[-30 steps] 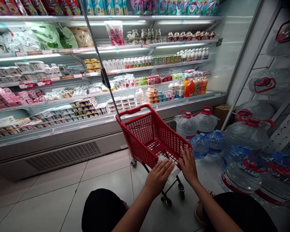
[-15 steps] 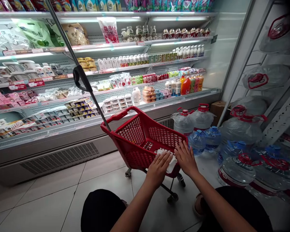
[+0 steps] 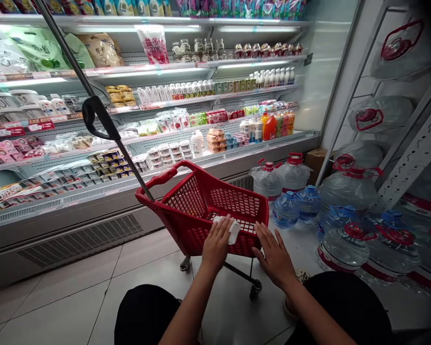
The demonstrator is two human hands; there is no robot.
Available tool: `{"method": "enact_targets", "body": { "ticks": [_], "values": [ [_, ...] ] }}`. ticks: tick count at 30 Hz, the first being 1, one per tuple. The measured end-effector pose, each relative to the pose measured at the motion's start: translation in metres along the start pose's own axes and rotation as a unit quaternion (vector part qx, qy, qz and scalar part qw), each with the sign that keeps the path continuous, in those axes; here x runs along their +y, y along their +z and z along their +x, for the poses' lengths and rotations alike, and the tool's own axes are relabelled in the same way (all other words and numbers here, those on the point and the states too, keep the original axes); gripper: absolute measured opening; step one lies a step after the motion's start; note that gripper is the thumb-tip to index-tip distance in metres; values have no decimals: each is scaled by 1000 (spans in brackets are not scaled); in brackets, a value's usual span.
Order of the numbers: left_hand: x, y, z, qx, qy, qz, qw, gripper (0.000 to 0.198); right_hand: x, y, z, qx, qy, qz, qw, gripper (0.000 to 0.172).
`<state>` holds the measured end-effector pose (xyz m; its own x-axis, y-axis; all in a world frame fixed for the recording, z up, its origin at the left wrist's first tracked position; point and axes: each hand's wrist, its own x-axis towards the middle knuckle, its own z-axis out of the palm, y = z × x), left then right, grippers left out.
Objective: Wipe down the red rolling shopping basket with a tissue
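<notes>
A folded white cloth [image 3: 232, 229] lies pressed under the left hand [image 3: 217, 243] on the red plastic shopping trolley's [image 3: 201, 203] rim; the right hand [image 3: 273, 254] rests open against it. Clear water jugs [image 3: 345, 201] crowd the tiled floor [image 3: 75, 292] beside stocked chiller shelves [image 3: 147, 129].

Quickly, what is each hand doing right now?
Left hand: presses a white cloth on the red cart rim.
Right hand: open, flat against the cart.

A small white cloth [image 3: 232, 229], crumpled and folded, lay pressed flat under the fingers against the near rim of a red plastic shopping cart [image 3: 187, 211]. The cart stood upright on its wheels, its mesh basket open upward.
</notes>
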<state>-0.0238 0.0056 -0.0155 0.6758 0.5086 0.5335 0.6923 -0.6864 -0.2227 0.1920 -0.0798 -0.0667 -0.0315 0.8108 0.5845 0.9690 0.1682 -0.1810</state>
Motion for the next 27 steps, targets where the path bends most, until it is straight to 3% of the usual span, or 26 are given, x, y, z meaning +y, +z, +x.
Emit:
{"method": "enact_targets", "body": {
  "ticks": [2,4,8,11,14,16,18,22,24,27],
  "values": [
    [1,2,-2,14,-52,16,998,67,1,4,1,15,12,-3,1000,74],
    [14,9,-1,23,-63,23,998,66,2,8,1,33,21,-5,999,76],
    [43,19,7,24,18,18,999,62,7,11,-1,44,21,-13,999,75],
    [31,15,12,16,48,8,999,63,13,8,-1,39,16,-18,999,74],
    [6,11,13,21,-19,9,1000,68,14,9,0,35,25,-8,999,73],
    [5,13,13,28,-75,19,997,69,12,13,1,40,35,7,999,73],
    [22,20,13,28,-79,26,996,66,11,17,1,50,40,22,998,73],
    [61,29,13,20,19,20,999,60,13,19,-2,55,24,34,998,72],
    [57,25,11,21,54,12,998,60,14,14,-4,43,16,29,999,69],
    [26,14,7,13,47,13,999,61,11,6,-4,25,17,28,999,64]
  ]
}}
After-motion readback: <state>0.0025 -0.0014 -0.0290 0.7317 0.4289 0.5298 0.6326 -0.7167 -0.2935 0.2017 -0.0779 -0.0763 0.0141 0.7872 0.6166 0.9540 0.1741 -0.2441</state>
